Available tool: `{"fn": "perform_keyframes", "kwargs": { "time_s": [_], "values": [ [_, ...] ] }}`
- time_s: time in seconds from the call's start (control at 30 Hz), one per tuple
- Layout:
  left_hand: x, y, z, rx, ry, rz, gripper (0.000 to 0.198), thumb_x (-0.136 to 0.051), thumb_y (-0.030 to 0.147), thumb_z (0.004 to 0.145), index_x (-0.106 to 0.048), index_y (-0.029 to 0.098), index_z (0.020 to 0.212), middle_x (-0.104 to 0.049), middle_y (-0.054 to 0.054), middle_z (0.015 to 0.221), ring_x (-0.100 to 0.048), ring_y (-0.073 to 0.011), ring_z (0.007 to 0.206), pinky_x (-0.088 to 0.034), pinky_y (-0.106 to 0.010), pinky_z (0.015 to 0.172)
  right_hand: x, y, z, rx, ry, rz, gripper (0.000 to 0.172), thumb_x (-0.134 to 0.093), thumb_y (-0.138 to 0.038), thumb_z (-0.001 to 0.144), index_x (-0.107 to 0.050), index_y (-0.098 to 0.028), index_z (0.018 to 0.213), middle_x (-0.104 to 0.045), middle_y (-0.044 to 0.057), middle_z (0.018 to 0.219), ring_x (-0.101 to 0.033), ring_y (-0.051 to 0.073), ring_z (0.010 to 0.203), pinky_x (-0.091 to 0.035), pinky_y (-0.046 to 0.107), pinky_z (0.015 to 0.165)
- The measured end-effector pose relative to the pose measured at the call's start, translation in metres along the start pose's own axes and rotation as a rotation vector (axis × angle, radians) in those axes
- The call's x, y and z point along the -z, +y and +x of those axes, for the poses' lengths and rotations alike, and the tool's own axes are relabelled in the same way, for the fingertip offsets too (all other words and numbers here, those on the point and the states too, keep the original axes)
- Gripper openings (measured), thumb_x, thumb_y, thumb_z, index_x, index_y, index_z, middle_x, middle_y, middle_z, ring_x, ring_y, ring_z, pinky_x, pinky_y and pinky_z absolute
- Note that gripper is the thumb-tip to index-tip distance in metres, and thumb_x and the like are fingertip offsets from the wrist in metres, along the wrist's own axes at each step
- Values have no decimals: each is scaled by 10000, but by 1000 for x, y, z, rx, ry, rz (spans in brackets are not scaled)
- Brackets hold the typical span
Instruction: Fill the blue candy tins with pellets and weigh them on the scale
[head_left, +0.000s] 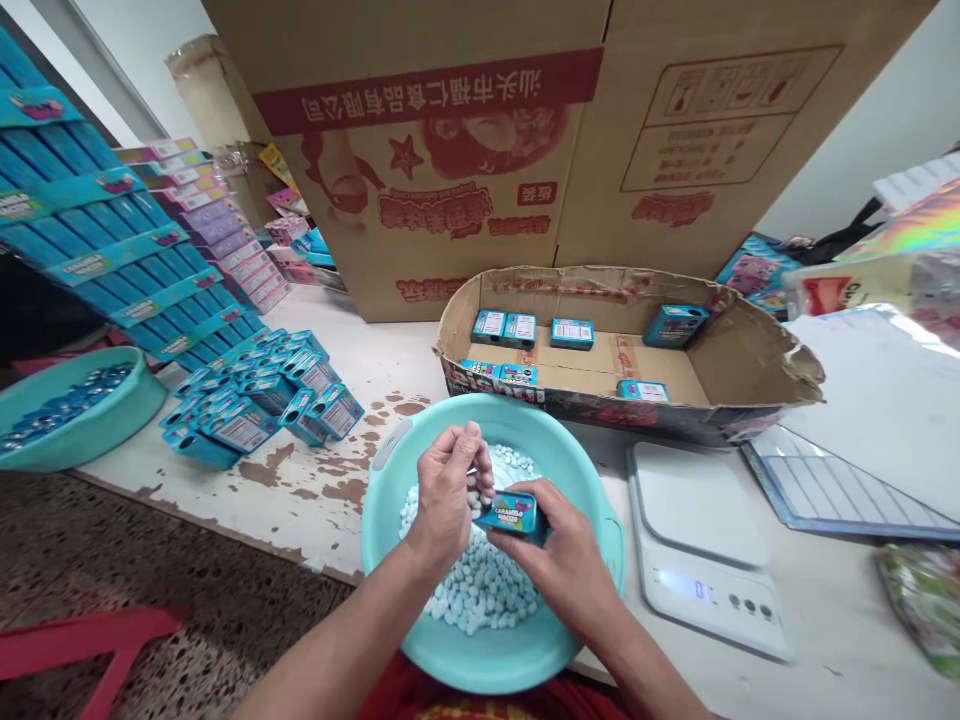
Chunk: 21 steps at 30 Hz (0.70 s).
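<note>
My right hand (pixel 559 545) grips a small teal candy box (pixel 511 513) over a teal basin (pixel 495 650) that holds a heap of pale blue-white round candies (pixel 480 585). My left hand (pixel 446 490) is curled just above the box's open end, fingers pinched on a few candies. Both hands hover over the middle of the basin.
A white digital scale (pixel 701 545) sits right of the basin. Behind lies a shallow cardboard tray (pixel 750 360) with several small teal boxes. A pile of teal boxes (pixel 262 395) lies left, with stacked blue cartons (pixel 97 230) and another teal basin (pixel 75 410). A big cardboard carton (pixel 525 140) stands behind.
</note>
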<state>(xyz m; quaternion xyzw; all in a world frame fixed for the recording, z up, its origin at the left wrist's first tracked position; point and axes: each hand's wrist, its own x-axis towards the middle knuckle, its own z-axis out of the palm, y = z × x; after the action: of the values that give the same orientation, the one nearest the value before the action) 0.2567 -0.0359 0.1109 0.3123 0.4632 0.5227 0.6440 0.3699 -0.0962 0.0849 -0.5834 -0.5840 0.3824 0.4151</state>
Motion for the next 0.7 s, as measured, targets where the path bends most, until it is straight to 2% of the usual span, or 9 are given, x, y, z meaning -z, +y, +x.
{"fn": "perform_keyframes", "kwargs": {
  "time_s": [0.13, 0.23, 0.37, 0.43, 0.5, 0.57, 0.63, 0.7],
  "values": [
    [-6, 0, -3, 28, -41, 43, 393, -657, 497, 741, -466, 167, 643, -485, 62, 536, -379, -23, 391, -248, -142, 349, -1, -2, 1, -31, -19, 24, 221, -711, -176, 700, -604, -213, 890, -618, -9, 888, -577, 186, 841, -424, 295, 752],
    [-7, 6, -2, 12, -61, 31, 396, -665, 491, 733, -459, 168, 633, -461, 68, 507, -329, -14, 374, -192, -140, 339, 4, -3, 0, -74, -18, 91, 215, -725, -224, 697, -610, -211, 879, -627, -8, 868, -590, 187, 813, -440, 297, 742],
    [8, 15, 8, -78, 9, 33, 361, -667, 463, 728, -464, 174, 651, -469, 68, 527, -332, -18, 389, -199, -142, 355, 15, 1, -3, -114, 65, 171, 293, -739, -328, 691, -612, -214, 929, -649, 6, 892, -611, 203, 818, -472, 308, 738],
    [22, 14, 14, -70, 17, 162, 358, -634, 478, 742, -467, 176, 649, -471, 63, 546, -343, -27, 401, -218, -152, 365, 17, 4, -3, -122, 94, 188, 305, -744, -340, 675, -618, -214, 922, -653, 12, 896, -616, 211, 824, -484, 318, 743],
    [38, 9, 19, 3, -77, 435, 350, -560, 495, 782, -478, 179, 653, -496, 44, 574, -389, -52, 427, -261, -172, 383, 17, 7, -3, -138, 94, 223, 297, -753, -340, 658, -625, -212, 894, -652, 11, 872, -620, 212, 805, -494, 323, 738],
    [55, 4, 22, 33, -281, 838, 306, -481, 461, 831, -532, 185, 710, -577, 4, 666, -511, -107, 544, -385, -214, 485, 19, 9, -6, -160, 96, 304, 322, -774, -347, 639, -628, -209, 891, -654, 8, 847, -626, 206, 772, -507, 317, 717],
    [69, -1, 22, -43, -460, 1305, 241, -466, 389, 846, -612, 200, 877, -659, -62, 920, -603, -212, 838, -470, -331, 723, 26, 10, -11, -174, 126, 388, 353, -796, -342, 623, -630, -211, 905, -661, 8, 839, -634, 199, 748, -522, 301, 693],
    [78, -5, 20, -123, -513, 1725, 311, -476, 322, 837, -623, 196, 1081, -607, -137, 1189, -531, -323, 1107, -398, -479, 917, 42, 12, -19, -152, 227, 411, 373, -810, -325, 614, -633, -216, 924, -670, 24, 899, -642, 204, 785, -533, 297, 707]
  ]
}}
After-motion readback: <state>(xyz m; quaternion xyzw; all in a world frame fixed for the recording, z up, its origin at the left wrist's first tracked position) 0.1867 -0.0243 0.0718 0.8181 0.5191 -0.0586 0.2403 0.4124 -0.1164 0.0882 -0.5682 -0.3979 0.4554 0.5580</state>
